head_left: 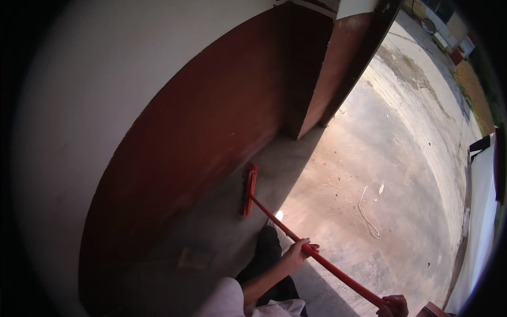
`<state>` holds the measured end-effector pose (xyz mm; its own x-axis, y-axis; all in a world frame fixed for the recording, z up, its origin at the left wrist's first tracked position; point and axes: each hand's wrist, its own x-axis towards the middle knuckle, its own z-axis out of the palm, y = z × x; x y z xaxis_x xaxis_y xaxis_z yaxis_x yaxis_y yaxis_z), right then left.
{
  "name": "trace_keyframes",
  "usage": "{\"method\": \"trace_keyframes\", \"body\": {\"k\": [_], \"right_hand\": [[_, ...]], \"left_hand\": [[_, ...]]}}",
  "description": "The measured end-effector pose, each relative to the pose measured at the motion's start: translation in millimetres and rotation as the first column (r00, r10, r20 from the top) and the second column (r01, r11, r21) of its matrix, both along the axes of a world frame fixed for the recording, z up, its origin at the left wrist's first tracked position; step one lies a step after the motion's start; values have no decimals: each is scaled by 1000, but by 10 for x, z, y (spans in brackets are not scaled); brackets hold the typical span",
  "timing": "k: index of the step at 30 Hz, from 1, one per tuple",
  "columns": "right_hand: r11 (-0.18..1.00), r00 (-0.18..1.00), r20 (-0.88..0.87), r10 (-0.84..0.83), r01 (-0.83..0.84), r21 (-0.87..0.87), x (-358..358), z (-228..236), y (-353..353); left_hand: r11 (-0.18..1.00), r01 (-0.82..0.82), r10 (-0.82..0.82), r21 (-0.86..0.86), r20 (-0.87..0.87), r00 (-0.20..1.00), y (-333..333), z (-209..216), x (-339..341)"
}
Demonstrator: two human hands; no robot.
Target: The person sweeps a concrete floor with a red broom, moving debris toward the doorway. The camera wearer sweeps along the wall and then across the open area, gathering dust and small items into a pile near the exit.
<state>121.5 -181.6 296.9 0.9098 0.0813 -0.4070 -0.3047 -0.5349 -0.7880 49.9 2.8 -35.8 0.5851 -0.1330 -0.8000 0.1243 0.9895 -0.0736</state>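
A red broom [338,273] slants from the lower right up toward the wall, its handle long and straight. Its narrow red head [250,191] rests on the shaded floor, a short way from the wall's foot. My left hand [299,251] is closed round the handle about midway along. Near the lower edge my right hand [393,306] grips the top end of the same handle. Part of my right hand's arm is out of the picture.
A wall, dark red below and white above [211,105], runs along the left to a projecting corner [311,68]. Sunlit concrete floor [391,148] spreads right, with scattered bits of debris and a looped white cord [363,211]. White sheeting [478,185] stands at the far right.
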Motion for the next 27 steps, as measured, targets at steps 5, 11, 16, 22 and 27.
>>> {"method": "trace_keyframes", "body": {"k": [5,11,16,22,27], "right_hand": [[821,1000,-13,1,7,571,421,-1139,855],[636,841,-511,179,297,712,267,-1955,2244],[680,888,-460,3,335,652,553,-1831,2517],[610,931,-86,-354,299,734,1054,-1342,1933],[607,807,25,-590,424,672,906,-1083,1855]], "left_hand": [[958,-281,285,46,-106,953,625,-362,-706],[857,-427,503,289,-287,815,1511,-1113,-1517],[869,-463,495,173,-282,822,1651,-1412,-977],[971,-217,224,104,-52,973,1339,-998,903],[996,-43,40,83,44,998,1268,-851,1202]]}}
